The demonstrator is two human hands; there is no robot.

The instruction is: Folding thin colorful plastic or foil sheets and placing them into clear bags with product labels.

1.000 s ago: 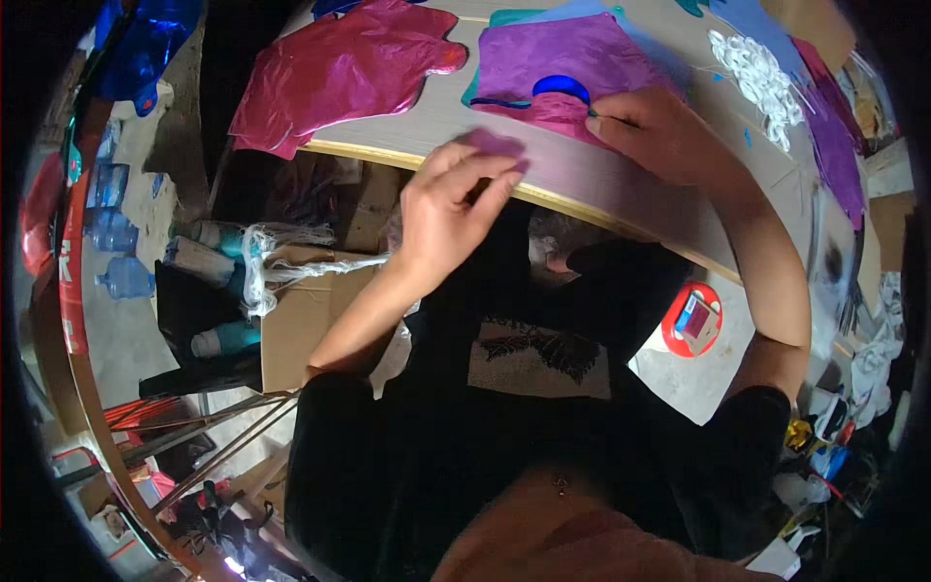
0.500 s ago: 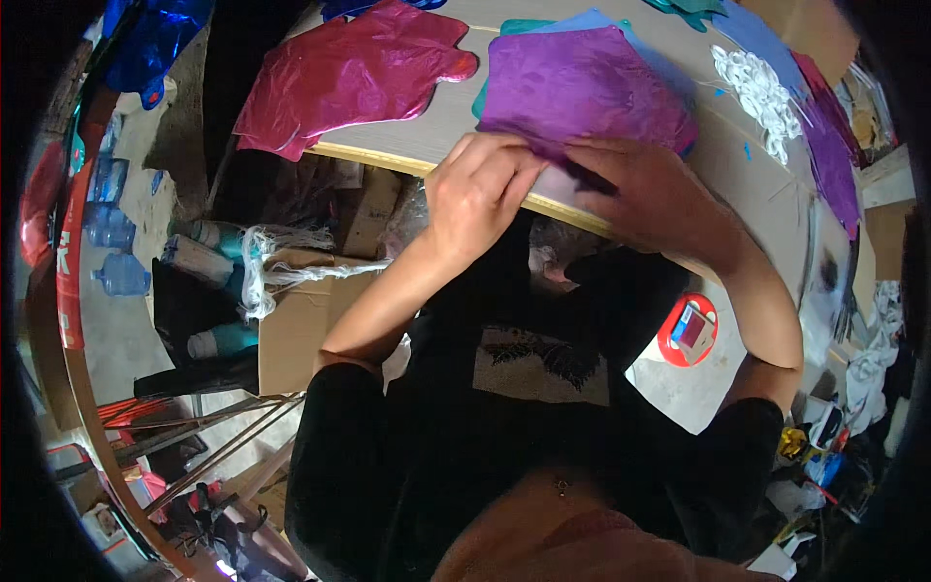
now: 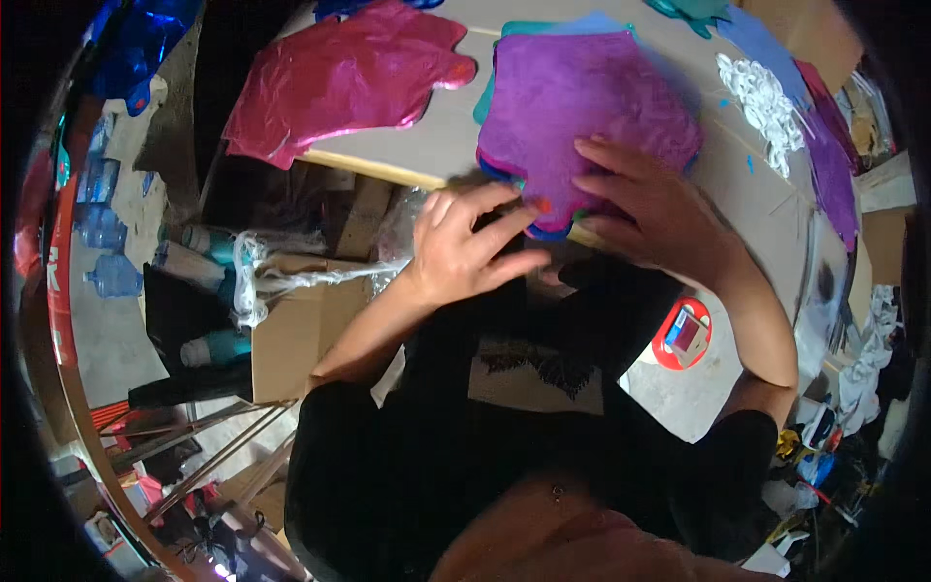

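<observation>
The purple sheet (image 3: 592,92) lies flat on top of a small pile near the front of the table (image 3: 446,131). Its narrow end reaches the wooden edge (image 3: 373,173), between the person's hands. A teal sheet (image 3: 485,97) shows past its upper left side, and blue shows beneath its lower rim.

The left hand (image 3: 458,247) is loosely open, fingers parted and thumb well away from them, just left of the narrow end. It has no firm hold on anything; whether a fingertip touches the sheet cannot be told. The right hand (image 3: 659,213) is open too, fingers spread over the lower right part of the purple sheet, pinching nothing that shows. How hard it presses, if at all, is unclear.

For material that looks this thin and slippery, spread fingers and a light touch seem the better way: a hard push could crease it or drag the layers below out of line. Keeping the right palm low and flat would steady the pile, leaving the left fingertips to tend the narrow end. The red sheet (image 3: 339,87) and the white bundle (image 3: 761,107) lie well apart from both hands, so there is room to work.
</observation>
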